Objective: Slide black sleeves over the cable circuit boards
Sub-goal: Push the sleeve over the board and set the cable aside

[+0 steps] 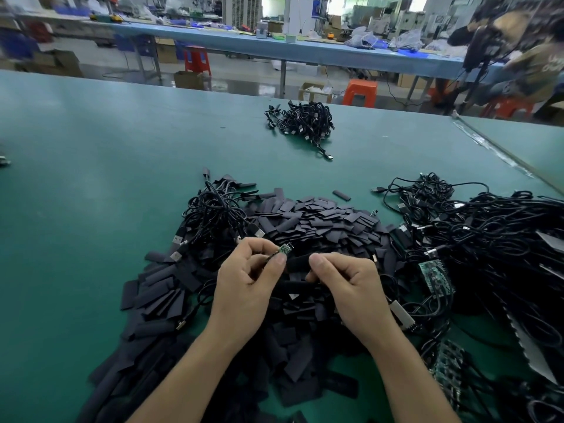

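A green table (pixel 91 178) fills the near scene. Above its pile (pixel 320 221) of black sleeves, the left hand (pixel 247 282) pinches a cable's board (pixel 285 249). The right hand (pixel 348 282) pinches a sleeve (pixel 297 264) just right of the board. Cables (pixel 488 233) heap at right, with a bundle (pixel 302 120) farther off. Beyond stand a blue bench (pixel 274 47) and an orange stool (pixel 360 91).

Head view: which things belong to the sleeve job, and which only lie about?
Job: circuit board in left hand, sleeve in right hand, sleeve pile, cable tangle.
Lying about: orange stool, red stool, cardboard box.
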{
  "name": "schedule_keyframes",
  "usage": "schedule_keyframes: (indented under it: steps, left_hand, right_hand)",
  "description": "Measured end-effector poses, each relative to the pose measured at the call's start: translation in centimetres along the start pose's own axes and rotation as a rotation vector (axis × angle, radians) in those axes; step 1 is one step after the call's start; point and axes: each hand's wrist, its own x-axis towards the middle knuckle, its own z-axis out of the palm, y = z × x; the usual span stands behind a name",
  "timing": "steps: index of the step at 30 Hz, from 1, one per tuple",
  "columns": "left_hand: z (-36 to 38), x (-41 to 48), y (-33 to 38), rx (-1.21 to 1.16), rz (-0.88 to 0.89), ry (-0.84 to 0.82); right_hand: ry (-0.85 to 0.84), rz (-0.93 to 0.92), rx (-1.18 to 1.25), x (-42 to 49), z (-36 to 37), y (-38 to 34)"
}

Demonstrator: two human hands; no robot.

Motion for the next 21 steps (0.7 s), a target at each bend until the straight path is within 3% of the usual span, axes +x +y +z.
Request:
schedule_keyframes:
  steps: [10,15,21]
  left_hand:
    - [-0.21,0.17,-0.03,-0.03,-0.048,-0.035]
    - [-0.32,0.25,-0.23,-0.039,-0.063,-0.049]
    - [-0.25,0.14,-0.18,-0.06,-0.09,-0.061]
  right_hand:
    - [0.038,-0.007,-0.125,0.06,0.11,0.15]
    - [-0.022,-0.058,-0.207,-0.16,0.19,0.37]
    - [-0.012,-0.048,-0.109,-0.26,-0.02,0.43]
